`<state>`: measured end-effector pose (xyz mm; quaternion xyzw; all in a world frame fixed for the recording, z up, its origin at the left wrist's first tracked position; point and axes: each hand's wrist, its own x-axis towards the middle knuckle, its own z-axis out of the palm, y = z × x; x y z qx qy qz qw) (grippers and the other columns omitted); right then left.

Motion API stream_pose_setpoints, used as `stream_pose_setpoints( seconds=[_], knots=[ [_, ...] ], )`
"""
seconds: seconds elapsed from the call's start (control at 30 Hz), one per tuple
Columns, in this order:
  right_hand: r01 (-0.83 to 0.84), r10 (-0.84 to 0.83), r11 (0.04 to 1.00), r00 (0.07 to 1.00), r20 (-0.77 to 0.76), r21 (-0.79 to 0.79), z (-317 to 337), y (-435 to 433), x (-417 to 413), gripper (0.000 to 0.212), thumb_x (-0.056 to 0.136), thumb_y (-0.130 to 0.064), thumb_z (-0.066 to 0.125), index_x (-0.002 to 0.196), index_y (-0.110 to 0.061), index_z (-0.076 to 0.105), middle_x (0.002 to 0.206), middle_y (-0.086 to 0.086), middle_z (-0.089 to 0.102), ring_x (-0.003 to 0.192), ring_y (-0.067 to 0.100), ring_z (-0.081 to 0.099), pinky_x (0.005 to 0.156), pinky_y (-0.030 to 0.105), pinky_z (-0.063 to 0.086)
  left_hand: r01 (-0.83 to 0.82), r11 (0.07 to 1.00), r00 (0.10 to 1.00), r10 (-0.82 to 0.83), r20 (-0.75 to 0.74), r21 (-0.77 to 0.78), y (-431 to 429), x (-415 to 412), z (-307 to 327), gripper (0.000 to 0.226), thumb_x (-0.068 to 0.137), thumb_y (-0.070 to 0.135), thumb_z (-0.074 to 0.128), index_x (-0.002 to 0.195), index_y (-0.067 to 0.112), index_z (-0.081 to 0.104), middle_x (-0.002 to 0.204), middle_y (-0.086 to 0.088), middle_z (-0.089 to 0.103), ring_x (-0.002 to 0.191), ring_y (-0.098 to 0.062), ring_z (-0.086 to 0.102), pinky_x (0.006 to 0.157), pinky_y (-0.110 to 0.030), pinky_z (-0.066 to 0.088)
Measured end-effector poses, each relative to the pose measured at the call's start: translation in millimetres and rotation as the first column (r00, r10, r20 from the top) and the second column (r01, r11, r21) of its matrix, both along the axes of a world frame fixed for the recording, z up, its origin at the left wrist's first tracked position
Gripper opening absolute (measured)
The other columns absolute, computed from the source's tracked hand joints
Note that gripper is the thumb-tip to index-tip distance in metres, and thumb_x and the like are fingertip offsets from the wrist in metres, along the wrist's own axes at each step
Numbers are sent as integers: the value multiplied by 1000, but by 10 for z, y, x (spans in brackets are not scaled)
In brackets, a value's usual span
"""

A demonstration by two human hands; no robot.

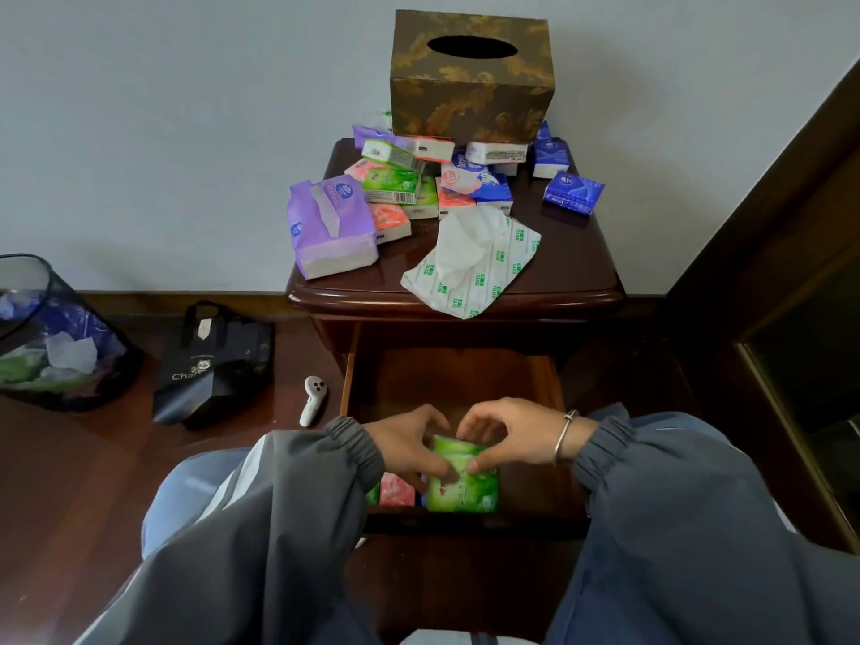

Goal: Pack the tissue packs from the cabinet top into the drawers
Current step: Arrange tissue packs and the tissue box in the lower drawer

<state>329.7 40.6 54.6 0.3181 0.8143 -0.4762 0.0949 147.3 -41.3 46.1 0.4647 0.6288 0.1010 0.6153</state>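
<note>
a dark wood cabinet (pixel 558 272) stands by the wall. its drawer (pixel 446 379) is pulled out. a brown box (pixel 470 86) sits at the back of the top, on some of the packs. a pile of small packs (pixel 400 179) lies in front of it, with a big purple pack (pixel 330 225) on the left, a white pack (pixel 470 267) at the front edge and a blue pack (pixel 573 190) on the right. on the floor to the left are a bin (pixel 56 337), a dark bag (pixel 214 365) and a white remote (pixel 312 400). the left hand (pixel 405 444) and the right hand (pixel 507 435) both hold a green pack (pixel 463 491) at the front of the drawer, fingers curled round it. a pink pack (pixel 397 490) lies just beside it in the drawer. the right wrist wears a ring band (pixel 565 435).
</note>
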Motion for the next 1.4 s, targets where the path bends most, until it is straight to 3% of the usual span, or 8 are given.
stream_pose_setpoints(
  seconds=[0.37,0.47,0.57,0.7,0.9,1.03,1.17,1.4],
  knots=[
    [233,-213,955,969,125,-183,-604,-105,47,28,74,-39,74,96,-23,64,94,-6,64,97,18,60,84,30,45,-476,869,874,450,184,137,-189,14,-586,60,80,25,77,129,13,44,103,1,68,90,-8,66,71,-26,56],
    [549,-508,821,829,235,-160,-724,13,141,45,74,-44,71,109,-14,66,108,3,67,96,22,62,79,31,46,-520,807,833,552,-43,279,-133,-138,-653,51,87,32,68,130,13,47,128,-6,57,115,-19,57,98,-39,50],
    [750,-667,645,645,373,-143,-864,101,219,55,71,-47,71,109,-8,65,83,7,66,69,19,58,57,25,41,-495,787,690,613,-384,367,-155,-355,-717,56,91,25,62,140,11,41,142,-11,43,126,-26,48,105,-38,43],
    [736,-628,676,603,492,-39,-1047,17,165,62,68,-45,74,113,-4,60,73,2,59,58,13,53,45,22,34,-504,837,609,520,-599,215,-259,-457,-851,54,90,26,59,138,9,39,141,-15,42,126,-33,46,102,-43,41],
    [722,-591,688,613,524,-68,-1213,-34,36,58,68,-42,76,110,-6,59,92,7,63,67,15,55,49,23,38,-576,804,669,568,-479,149,-284,-514,-979,44,91,18,56,132,9,42,130,-14,52,113,-30,56,90,-37,47],
    [633,-449,766,653,610,-112,-1309,-72,31,49,75,-38,73,110,-8,55,82,3,59,66,14,54,49,23,41,-533,830,727,548,-414,162,-367,-637,-1044,46,91,17,55,134,14,42,128,-10,56,86,-13,55,61,-15,40],
    [647,-480,753,666,571,-122,-1359,-55,-24,55,77,-18,72,126,-10,48,118,12,57,102,25,57,67,32,53,-506,840,742,540,-397,196,-415,-676,-1085,44,89,15,56,131,15,44,125,-10,59,93,-18,56,70,-22,41],
    [586,-417,771,761,497,-251,-1324,-168,-150,47,82,0,62,127,-7,49,125,16,58,112,28,58,87,39,54,-533,828,744,557,-368,176,-386,-689,-1142,42,87,14,56,127,16,44,121,-10,58,90,-16,56,66,-20,41]
  ],
)
